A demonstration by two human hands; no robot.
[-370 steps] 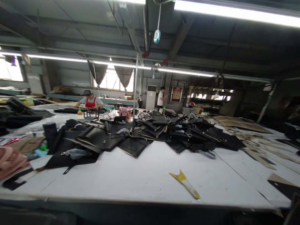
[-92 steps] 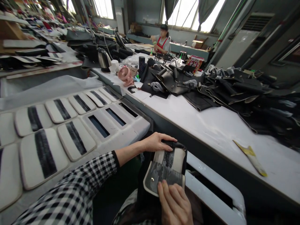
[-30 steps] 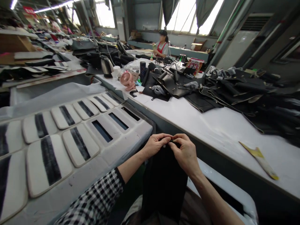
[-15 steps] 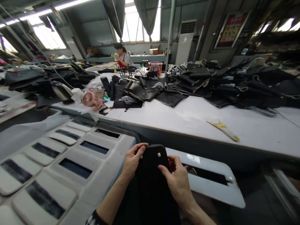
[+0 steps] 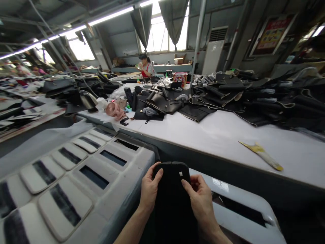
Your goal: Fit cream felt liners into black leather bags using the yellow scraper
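Both hands hold a flat black piece (image 5: pixel 172 203) with rounded top corners, upright before me. My left hand (image 5: pixel 149 191) grips its upper left corner, thumb on the front and fingers behind. On the right edge is my right hand (image 5: pixel 201 200), its thumb against the front and its fingers curled at the side. A small white mark (image 5: pixel 180 174) shows near the piece's upper right corner. The lower part is dark, with little detail visible.
Pale rounded panels with dark bands (image 5: pixel 64 206) lie on a slotted whitish board (image 5: pixel 144 159) at left. A pale blue slotted frame (image 5: pixel 243 189) is low right. The white table (image 5: pixel 203 139) bears a yellow-stained spatula-like tool (image 5: pixel 264 156), black leather-like pieces (image 5: pixel 162 101) and a pink fan (image 5: pixel 114 110). Someone sits beyond (image 5: pixel 146 67).
The view has turned left, so the surroundings sit farther right. Both hands keep hold of the black piece. A white spot beside my left thumb no longer shows.
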